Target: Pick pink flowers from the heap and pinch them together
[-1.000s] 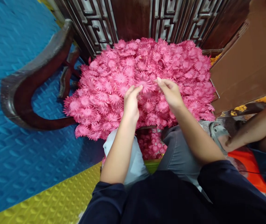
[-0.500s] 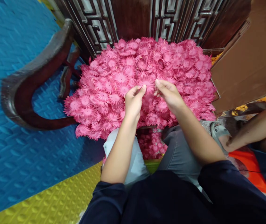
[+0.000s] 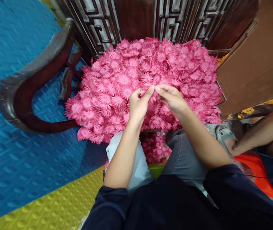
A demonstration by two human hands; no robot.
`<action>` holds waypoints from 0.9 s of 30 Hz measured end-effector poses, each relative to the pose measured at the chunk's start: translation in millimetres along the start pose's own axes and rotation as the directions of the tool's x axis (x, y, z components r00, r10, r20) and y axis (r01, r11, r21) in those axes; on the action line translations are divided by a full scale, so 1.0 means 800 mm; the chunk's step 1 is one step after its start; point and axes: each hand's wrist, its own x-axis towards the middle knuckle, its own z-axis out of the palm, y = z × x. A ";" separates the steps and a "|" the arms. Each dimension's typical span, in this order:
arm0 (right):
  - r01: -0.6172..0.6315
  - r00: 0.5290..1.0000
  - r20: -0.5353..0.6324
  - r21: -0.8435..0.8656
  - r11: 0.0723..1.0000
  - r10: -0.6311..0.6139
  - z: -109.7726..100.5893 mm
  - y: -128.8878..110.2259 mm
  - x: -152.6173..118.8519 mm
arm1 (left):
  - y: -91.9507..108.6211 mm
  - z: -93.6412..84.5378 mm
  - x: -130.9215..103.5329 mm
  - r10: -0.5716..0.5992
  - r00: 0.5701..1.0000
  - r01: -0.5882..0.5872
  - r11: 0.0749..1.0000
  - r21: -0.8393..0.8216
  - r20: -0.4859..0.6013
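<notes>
Though between fingertips (image 3: 152, 88), pink flower (image 3: 148, 85) half-hidden.

Our 2 hands, the left hand (image 3: 138, 103) and the right hand (image 3: 172, 99), meet at the fingertips over a broad heap of pink flowers (image 3: 98, 102), pinching a pink flower piece (image 3: 151, 94). Left of the heap we see a curved dark wooden arm (image 3: 19, 95); right of it, a brown cardboard sheet (image 3: 253, 64).
</notes>
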 end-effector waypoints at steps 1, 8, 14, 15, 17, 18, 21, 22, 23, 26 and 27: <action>0.006 1.000 -0.014 -0.009 1.000 -0.006 -0.001 0.001 0.000 | 0.002 0.001 -0.001 -0.008 1.000 0.008 1.000 0.007 -0.009; 0.111 0.985 -0.108 -0.186 0.976 -0.133 -0.002 0.008 0.005 | 0.004 0.004 -0.002 -0.023 0.999 0.025 0.998 0.057 -0.031; 0.181 0.964 -0.151 -0.239 0.954 -0.220 -0.003 0.006 0.005 | 0.006 0.002 -0.002 -0.008 0.998 0.012 0.998 0.059 -0.068; 0.170 0.972 -0.128 -0.196 0.966 -0.198 -0.003 0.005 0.004 | 0.006 0.001 -0.002 -0.004 0.998 0.008 0.998 0.055 -0.071; 0.133 0.987 -0.075 -0.123 0.983 -0.143 -0.001 0.002 0.002 | 0.006 0.001 -0.002 0.003 0.998 0.000 0.999 0.052 -0.058; 0.121 0.990 -0.061 -0.107 0.987 -0.128 0.001 0.000 0.002 | 0.006 0.001 -0.002 0.006 0.999 -0.003 0.999 0.053 -0.048; 0.137 0.986 -0.077 -0.110 0.984 -0.146 0.005 -0.002 0.000 | 0.002 0.000 -0.002 0.019 0.999 -0.016 0.998 0.064 -0.036; 0.147 0.983 -0.095 -0.109 0.983 -0.158 0.006 -0.002 0.000 | 0.001 0.000 -0.002 0.021 0.999 -0.019 0.998 0.068 -0.037; 0.150 0.980 -0.116 -0.108 0.983 -0.163 0.006 -0.001 0.000 | 0.000 -0.001 -0.001 0.024 0.999 -0.021 0.997 0.072 -0.037; 0.117 0.975 -0.176 -0.114 0.987 -0.136 -0.001 0.004 0.003 | -0.001 -0.001 -0.001 0.039 0.999 -0.037 0.995 0.089 -0.020; 0.100 0.971 -0.207 -0.118 0.988 -0.123 -0.005 0.007 0.005 | 0.000 -0.001 -0.002 0.045 0.999 -0.043 0.995 0.095 -0.018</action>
